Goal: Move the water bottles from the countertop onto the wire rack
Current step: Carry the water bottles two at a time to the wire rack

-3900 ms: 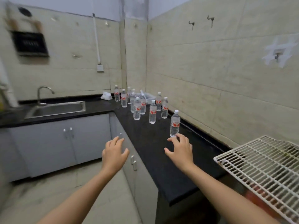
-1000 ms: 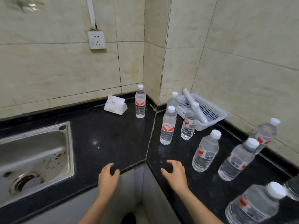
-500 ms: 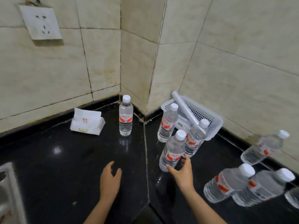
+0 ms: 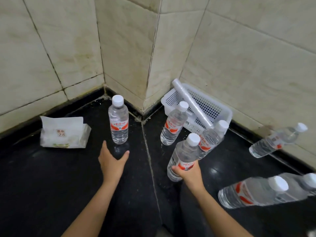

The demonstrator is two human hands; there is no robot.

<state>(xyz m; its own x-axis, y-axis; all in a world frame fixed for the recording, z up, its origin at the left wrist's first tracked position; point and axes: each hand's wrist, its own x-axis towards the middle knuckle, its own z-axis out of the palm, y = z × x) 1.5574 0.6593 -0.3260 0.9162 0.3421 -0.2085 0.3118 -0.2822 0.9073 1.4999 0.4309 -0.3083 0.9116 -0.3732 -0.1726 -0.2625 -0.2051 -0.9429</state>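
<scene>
Head view looked steeply down into the tiled corner of a black countertop [image 4: 51,177]. Right hand [image 4: 188,174] was wrapped round the lower body of a water bottle [image 4: 183,154] at its red label. The bottle was near upright with its white cap on; I could not tell whether its base touched the counter. Left hand [image 4: 112,162] was released and held nothing, thumb and fingers spread, hovering just in front of a second bottle [image 4: 119,122]. That one stood upright close to the wall corner, hand and bottle apart. Right of the counter seam, a third bottle [image 4: 173,124] stood just in front of a white mesh basket [image 4: 213,106]. A fourth bottle [image 4: 212,137] stood just behind the held one, by the basket's front wall. A white roll [image 4: 191,101] lay slantwise across the basket, which sat against the right-hand wall. Further right, a fifth bottle [image 4: 277,141] stood near the wall base. A sixth bottle [image 4: 256,192] was nearer the camera, with another bottle [image 4: 310,181] cut off at the frame edge. A soft tissue pack [image 4: 63,134] lay left of the second bottle, near the wall.
</scene>
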